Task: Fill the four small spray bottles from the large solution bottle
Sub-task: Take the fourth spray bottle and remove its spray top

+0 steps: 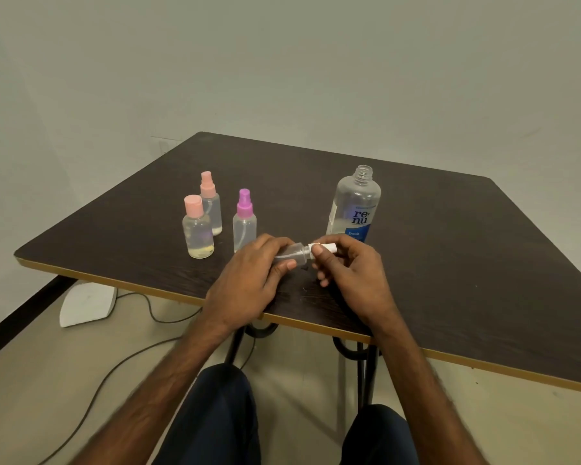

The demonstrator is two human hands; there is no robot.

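Note:
My left hand [249, 280] grips a small clear spray bottle [296, 255], held on its side just above the table. My right hand [349, 273] pinches that bottle's white spray top [322, 247] at the neck. Behind my hands the large solution bottle [356, 206] with a blue label stands upright, its neck uncapped. To the left stand three small bottles: a pink-capped bottle [198, 228] with liquid at its bottom, a pink spray bottle [210, 204] behind it, and a purple spray bottle [244, 221].
The dark wooden table [450, 263] has a light edge strip near me. Below its left edge a white object [88, 305] and a black cable [121, 364] lie on the floor. My knees sit under the table's front edge.

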